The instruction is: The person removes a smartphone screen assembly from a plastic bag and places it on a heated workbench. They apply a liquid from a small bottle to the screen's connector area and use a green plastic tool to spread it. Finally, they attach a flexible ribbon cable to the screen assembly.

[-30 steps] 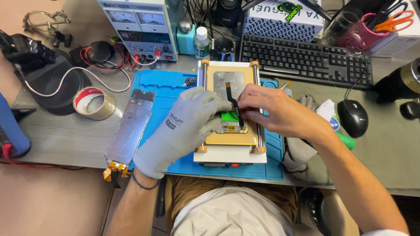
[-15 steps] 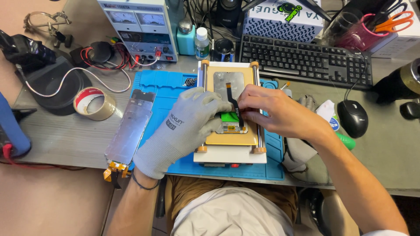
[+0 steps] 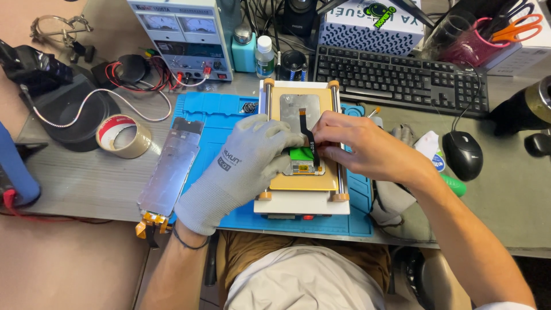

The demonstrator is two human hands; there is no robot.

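Observation:
My left hand (image 3: 241, 166), in a grey work glove, lies flat on the tan heating plate (image 3: 304, 182) of a white separator machine, fingertips pressing the grey phone screen panel (image 3: 298, 109) that lies there. My bare right hand (image 3: 361, 150) meets it from the right and pinches the panel's black flex cable (image 3: 308, 133) between thumb and finger. A green patch (image 3: 300, 154) shows just under the fingers. The lower part of the panel is hidden by both hands.
A blue work mat (image 3: 215, 115) lies under the machine. A second screen panel (image 3: 171, 169) rests left of it, beside a tape roll (image 3: 123, 135). Behind stand a power supply (image 3: 183, 34), small bottles (image 3: 264, 56) and a keyboard (image 3: 402, 83); a mouse (image 3: 462, 154) sits at the right.

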